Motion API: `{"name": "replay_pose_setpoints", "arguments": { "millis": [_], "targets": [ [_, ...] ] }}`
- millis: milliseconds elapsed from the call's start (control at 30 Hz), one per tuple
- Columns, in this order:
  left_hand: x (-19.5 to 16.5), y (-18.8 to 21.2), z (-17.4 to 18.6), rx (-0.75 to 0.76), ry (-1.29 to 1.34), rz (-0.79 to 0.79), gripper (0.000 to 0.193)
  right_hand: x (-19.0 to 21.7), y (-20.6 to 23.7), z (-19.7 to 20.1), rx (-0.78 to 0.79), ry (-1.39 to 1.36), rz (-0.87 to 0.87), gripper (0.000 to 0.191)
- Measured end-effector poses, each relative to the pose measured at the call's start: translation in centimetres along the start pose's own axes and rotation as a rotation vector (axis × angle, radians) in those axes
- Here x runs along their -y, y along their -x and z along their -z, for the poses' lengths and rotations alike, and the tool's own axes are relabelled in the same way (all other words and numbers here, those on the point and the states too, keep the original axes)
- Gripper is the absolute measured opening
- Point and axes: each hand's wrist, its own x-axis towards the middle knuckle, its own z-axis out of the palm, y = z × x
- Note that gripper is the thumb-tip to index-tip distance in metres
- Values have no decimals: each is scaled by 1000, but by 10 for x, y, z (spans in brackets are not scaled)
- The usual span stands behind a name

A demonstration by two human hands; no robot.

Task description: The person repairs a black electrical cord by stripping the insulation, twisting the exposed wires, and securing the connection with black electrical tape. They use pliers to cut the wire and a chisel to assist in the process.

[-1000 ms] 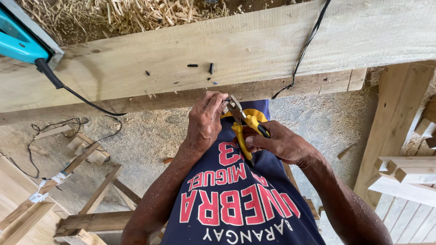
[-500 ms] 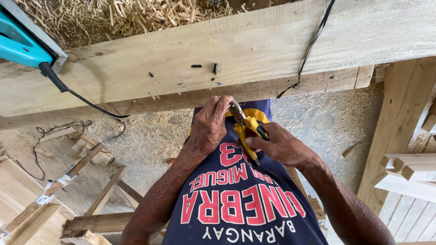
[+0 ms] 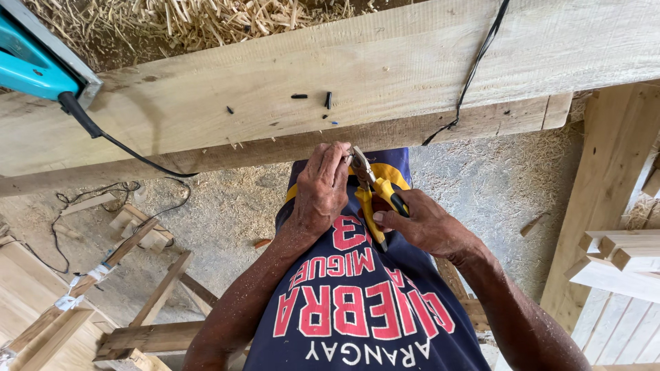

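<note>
Pliers (image 3: 375, 196) in both hands

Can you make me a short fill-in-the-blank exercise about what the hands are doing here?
1. The right hand grips pliers with ____ handles.
2. The left hand pinches something at the pliers' ____.
3. The turquoise power tool rests on the wooden ____.

Missing words: yellow; tip; plank
</note>
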Motion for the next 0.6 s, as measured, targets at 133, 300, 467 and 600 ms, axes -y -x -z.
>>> {"name": "replay_pose_setpoints", "arguments": {
  "millis": [133, 300, 467, 600],
  "targets": [
    [-1, 1, 2, -20, 26, 12, 31, -5, -2, -6, -4, -14, 61, 40],
    [-1, 2, 5, -14, 41, 24, 29, -8, -7, -12, -86, 196, -58, 45],
    [4, 3, 9, 18, 86, 25, 29, -4, -10, -16, -105, 190, -76, 40],
    [8, 4, 11, 3, 90, 8, 29, -3, -8, -14, -88, 158, 97, 33]
  ]
}}
